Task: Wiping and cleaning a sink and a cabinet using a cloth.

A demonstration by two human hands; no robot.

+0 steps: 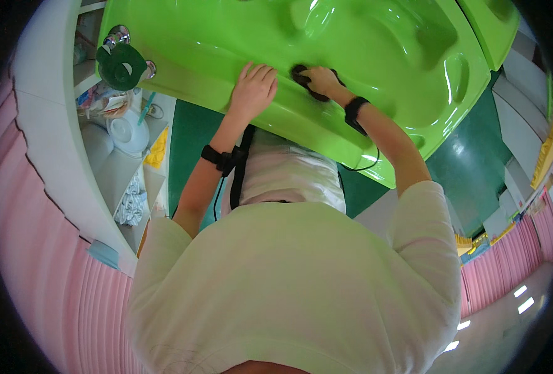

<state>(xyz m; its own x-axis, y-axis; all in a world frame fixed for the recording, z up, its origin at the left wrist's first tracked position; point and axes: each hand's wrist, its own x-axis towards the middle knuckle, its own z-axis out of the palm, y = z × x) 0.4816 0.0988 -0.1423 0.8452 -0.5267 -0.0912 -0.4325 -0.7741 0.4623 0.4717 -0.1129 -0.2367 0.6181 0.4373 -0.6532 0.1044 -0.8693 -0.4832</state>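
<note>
The glossy, smoothly moulded green tub [226,25] curves into rounded hollows. Against its inner surface sits a crumpled, matte dark cloth [300,80], bunched under the right hand [322,82], whose fingers grasp it. The left hand [256,88] rests near the tub's edge, fingers released. A pale shelf unit [107,161] holds a rounded white vessel [127,134].

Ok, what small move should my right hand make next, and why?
Perhaps slide the dark, cloth-like item slightly along the green basin: your right hand is already on it, and your empty left hand is at the near edge.
</note>
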